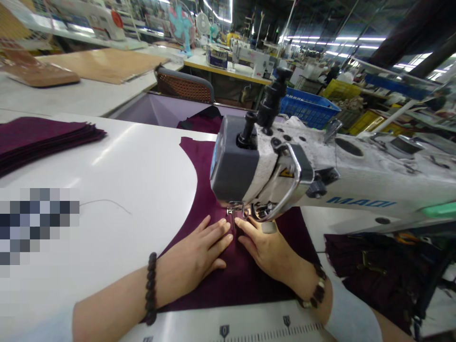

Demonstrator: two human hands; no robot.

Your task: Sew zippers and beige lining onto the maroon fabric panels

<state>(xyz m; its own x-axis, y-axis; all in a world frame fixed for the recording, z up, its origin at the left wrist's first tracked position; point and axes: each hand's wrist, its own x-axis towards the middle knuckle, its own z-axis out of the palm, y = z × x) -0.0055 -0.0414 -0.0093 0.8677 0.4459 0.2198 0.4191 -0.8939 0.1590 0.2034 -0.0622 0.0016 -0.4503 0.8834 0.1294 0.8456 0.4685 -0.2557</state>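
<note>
A piece of dark maroon fabric [199, 166] lies on the white table [117, 190] and runs under the head of a white sewing machine [320, 180]. My left hand [195, 254] lies flat on the fabric, fingers stretched toward the presser foot [233, 211]. My right hand [265, 247] rests flat on the fabric just right of the foot, fingertips almost touching the left hand's. Both hands press the cloth and hold nothing. A bead bracelet circles each wrist.
A stack of maroon cut pieces [42, 137] sits at the table's far left. More dark fabric [370, 270] hangs at the right below the machine arm. A ruler strip [249, 327] runs along the near edge. A chair [185, 85], blue crate [308, 109] and other workstations stand behind.
</note>
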